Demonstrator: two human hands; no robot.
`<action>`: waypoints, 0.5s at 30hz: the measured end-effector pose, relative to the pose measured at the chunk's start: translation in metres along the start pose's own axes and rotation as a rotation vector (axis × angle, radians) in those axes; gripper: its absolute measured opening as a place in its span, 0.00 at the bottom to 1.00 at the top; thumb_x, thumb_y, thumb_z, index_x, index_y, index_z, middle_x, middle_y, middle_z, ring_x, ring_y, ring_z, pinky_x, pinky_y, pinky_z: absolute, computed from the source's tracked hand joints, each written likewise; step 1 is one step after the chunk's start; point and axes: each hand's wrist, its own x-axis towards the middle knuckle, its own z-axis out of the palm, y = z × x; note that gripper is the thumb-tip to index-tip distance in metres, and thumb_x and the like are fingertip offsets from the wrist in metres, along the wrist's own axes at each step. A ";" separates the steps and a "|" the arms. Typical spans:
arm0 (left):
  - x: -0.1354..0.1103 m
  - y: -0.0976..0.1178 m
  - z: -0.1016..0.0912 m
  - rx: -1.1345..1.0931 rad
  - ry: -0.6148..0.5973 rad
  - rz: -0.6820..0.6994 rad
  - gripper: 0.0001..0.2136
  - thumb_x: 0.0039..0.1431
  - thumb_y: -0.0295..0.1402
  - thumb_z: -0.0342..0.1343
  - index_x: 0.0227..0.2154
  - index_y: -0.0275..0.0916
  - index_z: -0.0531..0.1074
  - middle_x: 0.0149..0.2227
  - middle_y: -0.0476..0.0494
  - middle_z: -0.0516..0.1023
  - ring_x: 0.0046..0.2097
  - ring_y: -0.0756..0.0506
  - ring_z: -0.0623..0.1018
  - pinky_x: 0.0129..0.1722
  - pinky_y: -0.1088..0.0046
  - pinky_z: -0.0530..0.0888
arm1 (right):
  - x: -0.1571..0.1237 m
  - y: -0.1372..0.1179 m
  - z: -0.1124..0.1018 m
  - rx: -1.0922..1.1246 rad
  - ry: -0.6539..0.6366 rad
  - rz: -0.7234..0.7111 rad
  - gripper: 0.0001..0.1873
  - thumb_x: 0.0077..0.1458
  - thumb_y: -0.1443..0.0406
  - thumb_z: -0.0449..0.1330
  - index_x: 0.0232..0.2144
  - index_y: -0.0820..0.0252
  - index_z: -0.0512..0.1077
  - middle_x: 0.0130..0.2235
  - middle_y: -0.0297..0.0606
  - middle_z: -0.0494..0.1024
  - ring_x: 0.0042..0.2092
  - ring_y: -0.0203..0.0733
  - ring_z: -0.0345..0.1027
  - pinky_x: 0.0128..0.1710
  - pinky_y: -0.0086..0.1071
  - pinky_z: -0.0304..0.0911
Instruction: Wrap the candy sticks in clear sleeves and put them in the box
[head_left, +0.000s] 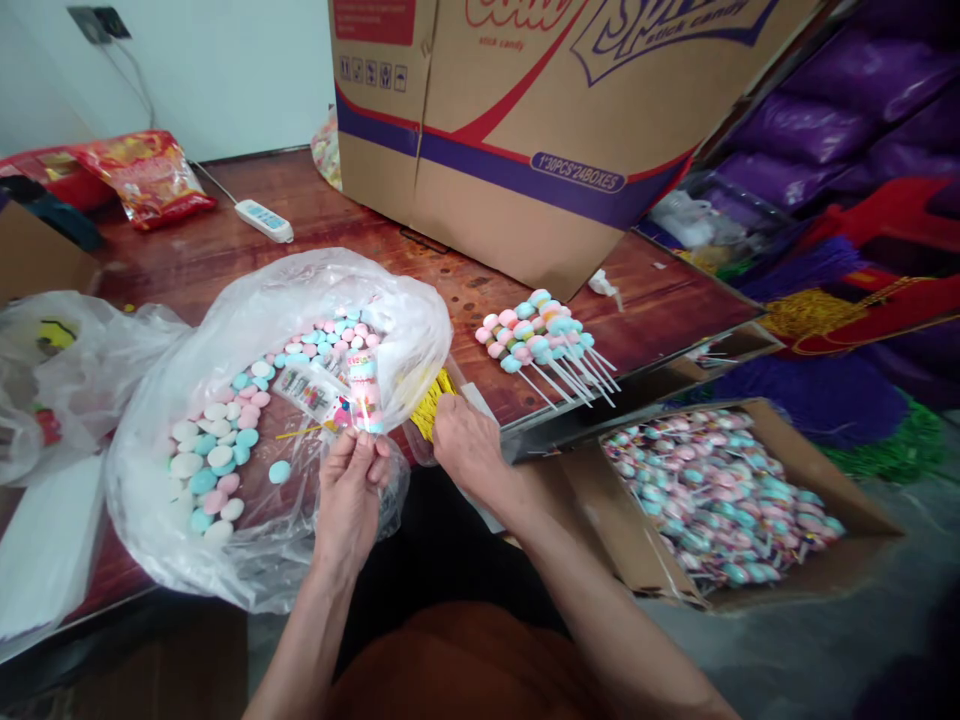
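My left hand (351,482) pinches the gathered lower end of a wrapped marshmallow stick (364,385), which stands upright in a clear printed wrapper. Over at a small plastic container, my right hand (469,440) has its fingers curled at the yellow twist ties (431,400); its fingertips are hidden. Loose pink, white and blue marshmallows (221,455) lie in and around a large open clear plastic bag (300,270). Printed wrappers (309,388) lie flat behind my left hand, with one yellow tie (300,433) close by.
Unwrapped marshmallow sticks (536,335) are piled near the table's right edge. Below, a carton (637,540) holds many wrapped ones. A big cardboard box (487,190) stands at the back. At the left are a red snack packet (146,175), a power strip (264,220) and white sheets (52,540).
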 end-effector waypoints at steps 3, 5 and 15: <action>0.002 0.000 0.003 -0.008 0.027 -0.010 0.15 0.46 0.34 0.73 0.25 0.35 0.71 0.25 0.50 0.72 0.23 0.58 0.60 0.21 0.84 0.58 | 0.000 0.005 -0.003 0.010 -0.013 0.028 0.17 0.67 0.71 0.44 0.50 0.66 0.69 0.45 0.50 0.79 0.44 0.50 0.76 0.38 0.35 0.66; 0.003 -0.001 0.006 0.004 0.047 0.006 0.15 0.44 0.34 0.73 0.26 0.35 0.72 0.25 0.49 0.73 0.23 0.58 0.60 0.21 0.84 0.58 | -0.001 0.007 -0.004 0.017 -0.022 0.022 0.17 0.68 0.70 0.44 0.50 0.63 0.69 0.45 0.47 0.79 0.44 0.48 0.76 0.38 0.34 0.66; 0.002 -0.007 0.008 0.138 0.049 0.121 0.12 0.53 0.34 0.65 0.36 0.41 0.67 0.25 0.52 0.73 0.22 0.56 0.60 0.22 0.83 0.57 | 0.004 0.004 -0.003 0.038 -0.049 0.013 0.18 0.68 0.71 0.43 0.52 0.64 0.69 0.48 0.47 0.77 0.47 0.47 0.74 0.41 0.34 0.63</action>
